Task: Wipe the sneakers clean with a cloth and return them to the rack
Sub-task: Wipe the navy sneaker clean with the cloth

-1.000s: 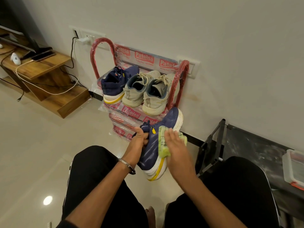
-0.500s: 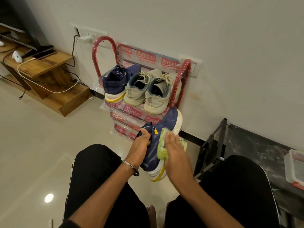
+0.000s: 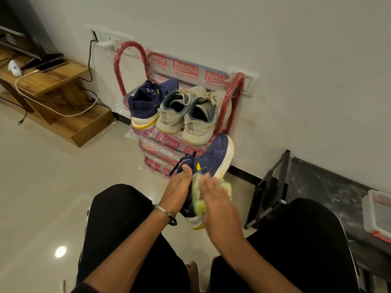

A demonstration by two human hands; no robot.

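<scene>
A navy sneaker (image 3: pixel 213 157) with a white and yellow sole is held up between my knees, toe pointing away. My left hand (image 3: pixel 178 190) grips it at the laced top. My right hand (image 3: pixel 213 195) presses a green cloth (image 3: pixel 198 193) against the sneaker's side; its fingers look fairly straight and are blurred. Behind stands the red shoe rack (image 3: pixel 232 98), wrapped in plastic. Its top shelf carries the other navy sneaker (image 3: pixel 148 102) and two beige sneakers (image 3: pixel 186 113).
A low wooden stand (image 3: pixel 63 106) with cables and a phone sits at the left against the wall. To the right stands a black metal frame (image 3: pixel 273 187) with a dark surface holding a clear plastic box (image 3: pixel 378 216). Bare tiled floor (image 3: pixel 42 187) lies at the left.
My right hand with the cloth has slid down the sneaker's side toward me. My left hand keeps the same hold on the shoe.
</scene>
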